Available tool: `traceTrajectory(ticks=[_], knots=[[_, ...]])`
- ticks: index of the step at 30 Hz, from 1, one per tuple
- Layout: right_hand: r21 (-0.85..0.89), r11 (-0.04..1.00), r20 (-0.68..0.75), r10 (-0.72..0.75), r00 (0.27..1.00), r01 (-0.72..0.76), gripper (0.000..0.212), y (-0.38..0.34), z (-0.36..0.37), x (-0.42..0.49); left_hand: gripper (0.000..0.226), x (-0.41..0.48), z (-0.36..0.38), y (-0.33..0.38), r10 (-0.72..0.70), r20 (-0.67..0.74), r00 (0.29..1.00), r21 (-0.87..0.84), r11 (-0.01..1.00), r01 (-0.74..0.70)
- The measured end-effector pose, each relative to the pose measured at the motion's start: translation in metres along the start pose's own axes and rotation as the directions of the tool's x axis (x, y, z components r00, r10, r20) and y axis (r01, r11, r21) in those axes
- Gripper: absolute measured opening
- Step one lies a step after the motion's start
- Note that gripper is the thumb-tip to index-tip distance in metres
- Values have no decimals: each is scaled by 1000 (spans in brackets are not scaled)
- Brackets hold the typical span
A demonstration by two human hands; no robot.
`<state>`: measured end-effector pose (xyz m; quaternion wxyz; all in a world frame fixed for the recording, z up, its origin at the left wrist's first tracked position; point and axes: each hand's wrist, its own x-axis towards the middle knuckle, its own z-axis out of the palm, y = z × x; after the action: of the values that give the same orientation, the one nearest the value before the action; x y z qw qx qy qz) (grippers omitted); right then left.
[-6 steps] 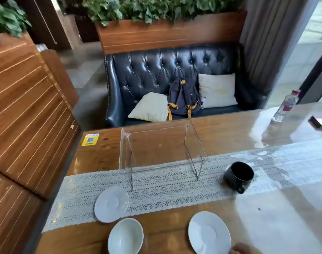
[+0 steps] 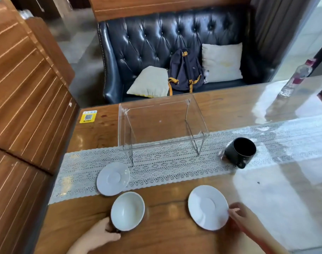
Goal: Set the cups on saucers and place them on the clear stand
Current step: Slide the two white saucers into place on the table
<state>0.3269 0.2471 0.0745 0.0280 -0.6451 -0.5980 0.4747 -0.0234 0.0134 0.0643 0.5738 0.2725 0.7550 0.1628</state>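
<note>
Left hand (image 2: 99,230) curls round white cup (image 2: 127,210), near side; cup on bare table (image 2: 165,235). Right hand (image 2: 246,217) pinches right saucer (image 2: 207,208) rim. Left saucer (image 2: 113,178) straddles runner (image 2: 165,167) edge, by stand (image 2: 162,125) leg. Black cup (image 2: 240,152) on runner, right of stand.

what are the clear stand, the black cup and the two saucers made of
Clear stand: likely acrylic, possibly glass; fully see-through, glossy, thin flat panels.
Black cup: probably glazed ceramic; dark, faint sheen, thick wall.
Saucers: white glazed ceramic or porcelain, it seems; smooth, softly shiny surface.
</note>
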Motion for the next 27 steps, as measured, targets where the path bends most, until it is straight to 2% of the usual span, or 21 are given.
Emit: traceTrajectory(ticks=[1, 2, 3, 6, 7, 9, 11, 13, 17, 21, 24, 27], knots=[[85, 996, 4, 5, 1000, -5, 7, 1, 0, 0, 67, -2, -20, 10, 8, 16, 1000, -69, 998, -7], [132, 991, 4, 13, 1000, -13, 8, 1, 3, 1, 68, 1, -36, 22, -21, 79, 997, -110, 994, 29], [153, 987, 27, 36, 999, -40, 9, -2, 3, 2, 67, 3, -46, 25, -66, 79, 995, -221, 972, 82], [134, 990, 60, 34, 998, -42, 11, -4, 3, 6, 59, 13, -62, 30, -142, -70, 987, -390, 915, 104], [130, 990, 57, 50, 997, -57, 12, -5, 3, 7, 57, 25, -64, 24, -195, -134, 972, -513, 853, 101], [139, 988, 62, 65, 996, -73, 12, -5, 4, 10, 56, 41, -72, 23, -274, -169, 947, -734, 676, 64], [171, 981, 77, 76, 994, -88, 15, -2, 3, 13, 54, 55, -76, 26, -299, -168, 939, -846, 533, 19], [199, 976, 103, 69, 992, -88, 16, 1, 1, 16, 51, 65, -76, 29, -356, -172, 918, -882, 472, 18], [254, 967, 85, 13, 996, -34, 15, 3, 0, 27, 50, 76, -76, 37, -452, -271, 850, -862, 506, -6], [297, 955, 89, -17, 996, -10, 15, -3, 6, 40, 42, 68, -75, 44, -406, -468, 785, -746, 657, -105], [321, 947, 87, -44, 995, 14, 18, -12, 13, 49, 38, 55, -76, 40, -313, -493, 812, -713, 680, -170], [343, 939, 73, -59, 996, 30, 19, -26, 19, 58, 29, 38, -82, 36, -198, -458, 866, -679, 707, -197]])
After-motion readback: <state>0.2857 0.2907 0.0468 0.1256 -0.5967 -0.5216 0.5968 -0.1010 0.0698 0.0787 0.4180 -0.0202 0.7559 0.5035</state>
